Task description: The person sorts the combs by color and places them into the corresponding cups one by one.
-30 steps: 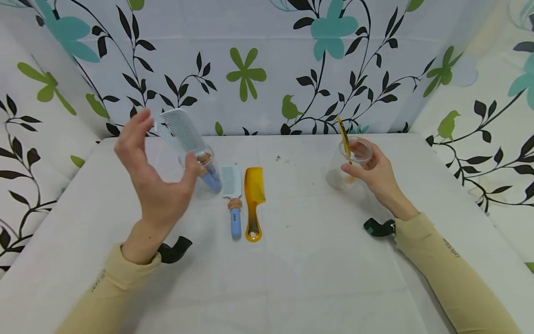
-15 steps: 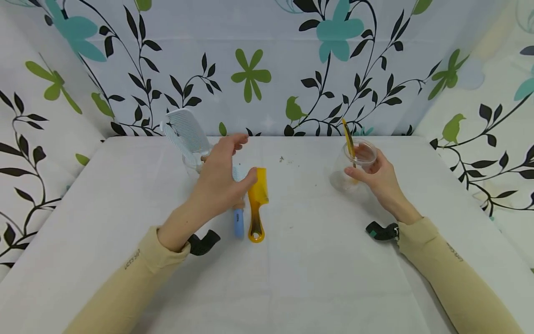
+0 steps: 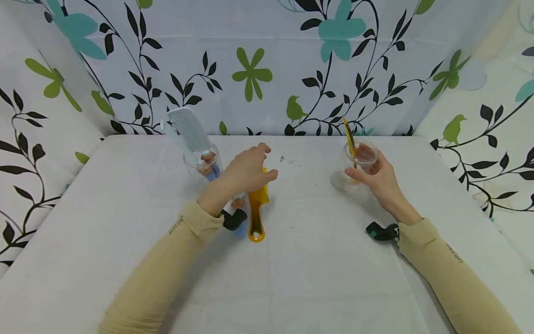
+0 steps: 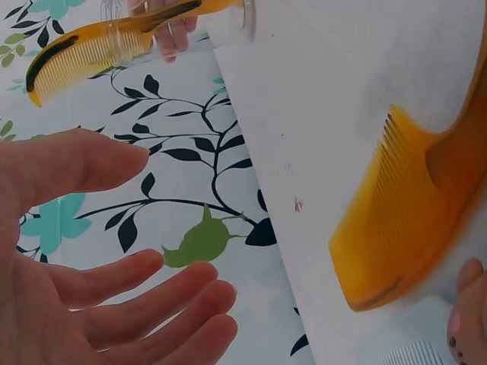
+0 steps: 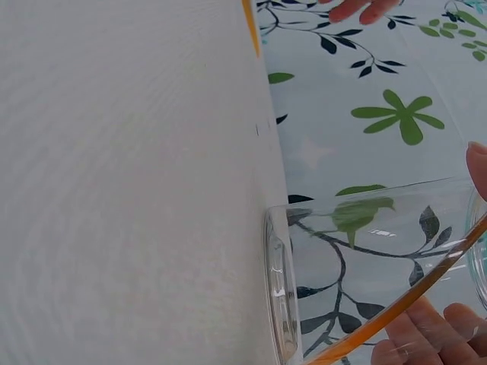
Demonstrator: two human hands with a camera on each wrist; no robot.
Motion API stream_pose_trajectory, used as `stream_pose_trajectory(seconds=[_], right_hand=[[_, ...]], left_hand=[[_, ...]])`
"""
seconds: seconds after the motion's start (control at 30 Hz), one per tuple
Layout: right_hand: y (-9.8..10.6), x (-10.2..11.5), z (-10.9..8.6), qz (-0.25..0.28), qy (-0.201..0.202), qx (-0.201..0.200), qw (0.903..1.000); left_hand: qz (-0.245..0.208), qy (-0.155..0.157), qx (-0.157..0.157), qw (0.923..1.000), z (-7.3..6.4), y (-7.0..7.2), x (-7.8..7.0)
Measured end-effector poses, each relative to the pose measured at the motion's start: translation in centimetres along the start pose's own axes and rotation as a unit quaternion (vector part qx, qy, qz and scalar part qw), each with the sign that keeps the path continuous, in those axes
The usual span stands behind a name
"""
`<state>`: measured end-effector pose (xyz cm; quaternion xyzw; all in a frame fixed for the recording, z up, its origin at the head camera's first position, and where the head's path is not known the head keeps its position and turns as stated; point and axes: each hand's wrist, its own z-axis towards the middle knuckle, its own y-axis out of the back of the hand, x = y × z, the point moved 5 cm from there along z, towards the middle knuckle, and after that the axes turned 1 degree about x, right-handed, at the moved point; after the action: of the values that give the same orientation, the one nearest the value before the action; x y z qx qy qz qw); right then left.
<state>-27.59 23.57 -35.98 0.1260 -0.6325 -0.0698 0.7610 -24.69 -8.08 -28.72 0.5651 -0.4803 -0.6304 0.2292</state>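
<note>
My left hand hovers with spread fingers over two combs on the table, holding nothing. One is an amber comb, whose teeth show in the left wrist view. Beside it lies a light-blue comb with a bear-like figure on its handle, mostly covered by the hand and wrist. At the right, my right hand grips a clear jar round its upper part. Another amber comb leans inside that jar, teeth end up; its handle shows through the wall in the right wrist view.
At the back left stands a second clear jar holding two light-blue combs, their heads sticking out above the rim. A patterned curtain rises behind the white table. Black wrist cameras stick out from the cuffs.
My left hand has moved right, from beside the left jar to above the combs on the table. My right hand keeps its grip on the jar in about the same place.
</note>
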Motion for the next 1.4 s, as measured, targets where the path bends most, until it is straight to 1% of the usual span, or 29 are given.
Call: stream_pose_trajectory(seconds=[0.17,0.27,0.4,0.5,0.67,0.83,1.1,1.4], right_hand=[[-0.1,-0.3,-0.1,0.007,-0.004,-0.002,1.0000],[-0.1,-0.3,-0.1,0.019,-0.002,-0.003,0.9998],[-0.3,-0.1,-0.2,0.033,0.006,0.004,0.9994],[-0.4,0.1,-0.2,0.034,0.012,0.006,0.9993],[-0.3,0.0,-0.1,0.020,0.005,0.002,0.9998],[-0.2,-0.2,0.0,0.010,-0.003,0.004,0.9999],[-0.1,-0.5,0.1,0.010,-0.001,0.004,0.9999],[0.0,-0.4,0.1,0.010,0.003,0.007,0.9999]], left_hand=[[0.000,0.010,0.012,0.9999,1.3,-0.8,-0.2],[-0.018,0.020,0.012,0.9996,1.8,-1.2,-0.3],[-0.040,0.031,0.004,0.9987,2.1,-1.5,-0.2],[-0.033,0.040,0.000,0.9986,2.2,-1.8,0.2],[0.000,0.057,-0.010,0.9983,2.3,-2.1,1.2],[0.017,0.055,-0.016,0.9982,2.4,-2.2,2.1],[0.021,0.063,0.000,0.9978,2.5,-2.6,3.1],[0.029,0.077,0.013,0.9966,2.6,-3.0,3.5]])
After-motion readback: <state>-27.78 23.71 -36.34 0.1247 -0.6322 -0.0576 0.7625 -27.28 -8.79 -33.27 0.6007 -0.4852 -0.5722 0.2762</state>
